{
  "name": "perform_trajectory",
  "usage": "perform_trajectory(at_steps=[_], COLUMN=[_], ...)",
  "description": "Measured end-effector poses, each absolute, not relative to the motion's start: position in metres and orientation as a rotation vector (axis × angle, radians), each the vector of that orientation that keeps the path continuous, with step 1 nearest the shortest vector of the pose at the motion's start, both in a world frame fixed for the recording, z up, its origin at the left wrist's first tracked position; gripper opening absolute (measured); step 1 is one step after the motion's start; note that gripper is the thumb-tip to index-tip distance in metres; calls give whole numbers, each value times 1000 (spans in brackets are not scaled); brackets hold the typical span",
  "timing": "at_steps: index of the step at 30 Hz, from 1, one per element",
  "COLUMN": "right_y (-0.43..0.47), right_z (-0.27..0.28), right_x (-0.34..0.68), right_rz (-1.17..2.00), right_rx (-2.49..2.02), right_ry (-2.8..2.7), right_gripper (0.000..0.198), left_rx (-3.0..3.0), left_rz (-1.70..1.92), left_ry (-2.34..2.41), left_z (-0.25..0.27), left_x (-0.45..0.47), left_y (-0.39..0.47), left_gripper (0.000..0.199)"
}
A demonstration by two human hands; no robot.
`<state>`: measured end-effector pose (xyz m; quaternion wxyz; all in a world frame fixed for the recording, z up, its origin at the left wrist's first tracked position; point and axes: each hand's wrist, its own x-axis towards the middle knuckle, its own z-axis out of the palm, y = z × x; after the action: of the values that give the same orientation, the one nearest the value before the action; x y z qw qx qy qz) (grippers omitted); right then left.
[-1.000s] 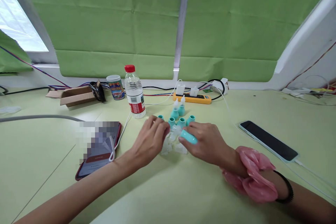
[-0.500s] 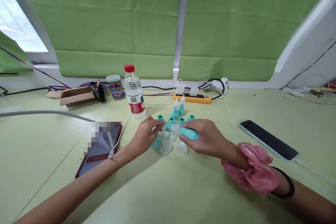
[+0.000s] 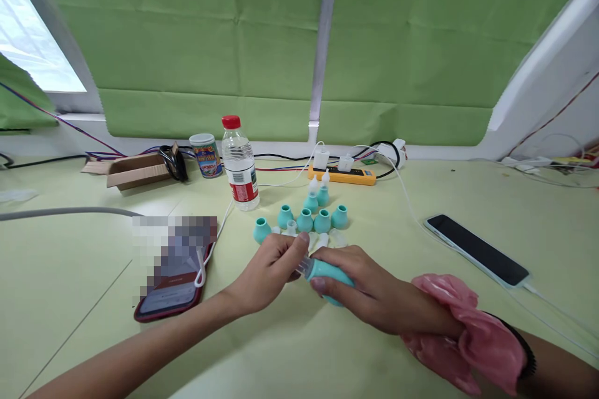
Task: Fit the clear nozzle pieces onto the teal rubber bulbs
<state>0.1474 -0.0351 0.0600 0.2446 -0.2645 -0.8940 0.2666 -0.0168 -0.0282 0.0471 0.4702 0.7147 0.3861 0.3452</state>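
Note:
My right hand (image 3: pixel 374 293) is wrapped round a teal squeeze bulb (image 3: pixel 333 273) lying on its side, its mouth toward the left. With thumb and fingers, my left hand (image 3: pixel 266 271) pinches a clear plastic nozzle (image 3: pixel 304 265) at that mouth; how deep it sits I cannot tell. Just beyond the hands, several open teal bulbs (image 3: pixel 306 222) stand upright, one (image 3: pixel 261 230) at the left end. Loose clear plastic pieces (image 3: pixel 322 240) lie in front of them, partly hidden by my hands. Farther back stand two bulbs (image 3: pixel 311 202) with whitish tips fitted.
A water bottle (image 3: pixel 242 168) with a red cap and a printed can (image 3: pixel 206 157) stand back left, near a cardboard box (image 3: pixel 138 171). An orange power strip (image 3: pixel 344 174) lies behind. Phones with cables lie left (image 3: pixel 173 293) and right (image 3: pixel 477 249).
Both hands have come closer to me and nearer each other, the bulb and nozzle with them. The standing bulbs show more fully now. My left hand has left the loose pieces.

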Motion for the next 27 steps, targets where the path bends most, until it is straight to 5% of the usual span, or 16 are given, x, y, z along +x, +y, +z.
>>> perform_trajectory(at_steps=[7, 14, 22, 27], right_y=[-29, 13, 87, 114], right_z=[68, 68, 36, 9], right_x=[157, 175, 210, 226], right_rz=[637, 683, 39, 74], right_rx=[-632, -932, -1396, -1491], right_ry=[-2492, -2077, -1855, -1785], right_gripper=[15, 25, 22, 26], left_rx=[1368, 3143, 3622, 3404], left_rz=[868, 870, 744, 791], left_ry=[912, 1282, 1211, 852], left_z=[44, 15, -5, 2], left_x=[-17, -20, -21, -14], left_y=[-21, -8, 0, -29], left_gripper=[41, 29, 9, 39])
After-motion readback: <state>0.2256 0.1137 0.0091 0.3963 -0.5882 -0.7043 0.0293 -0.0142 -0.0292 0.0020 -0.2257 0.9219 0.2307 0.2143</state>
